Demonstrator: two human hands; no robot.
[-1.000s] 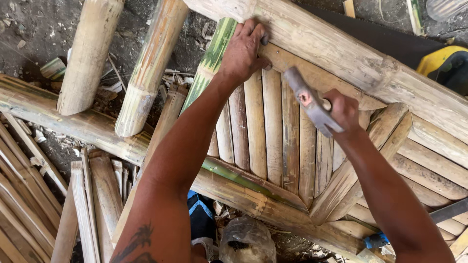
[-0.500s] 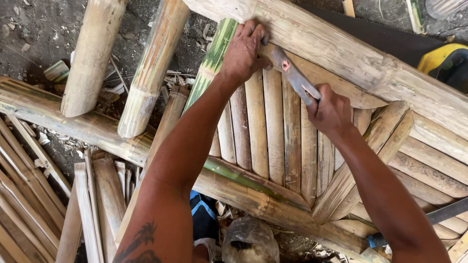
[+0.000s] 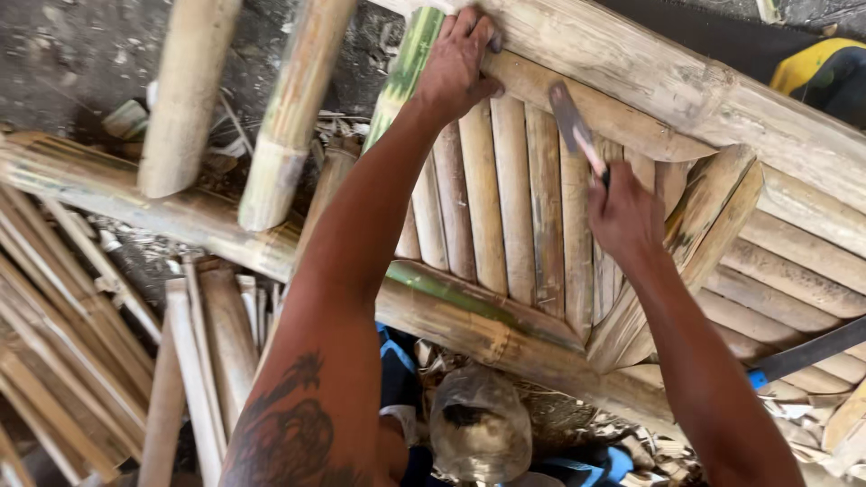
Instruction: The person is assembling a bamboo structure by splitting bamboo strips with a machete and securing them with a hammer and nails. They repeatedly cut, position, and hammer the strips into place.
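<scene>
Across the ground a bamboo frame (image 3: pixel 686 90) was laid, its thick poles enclosing a panel of split slats (image 3: pixel 514 207). Loose poles (image 3: pixel 185 99) and a heap of strips (image 3: pixel 63 325) were left to the left, well apart from the work. Against the upper end of the slats the left hand (image 3: pixel 458 63) was pressed, fingers spread flat, apparently so that a greenish slat (image 3: pixel 406 63) was kept steady against the top pole. A hammer (image 3: pixel 575 131) was clamped in the closed grip of the right hand (image 3: pixel 627 216), its head raised over the slats just beside the left hand. Near the lower pole a plastic bottle (image 3: pixel 478 424) was seen.
</scene>
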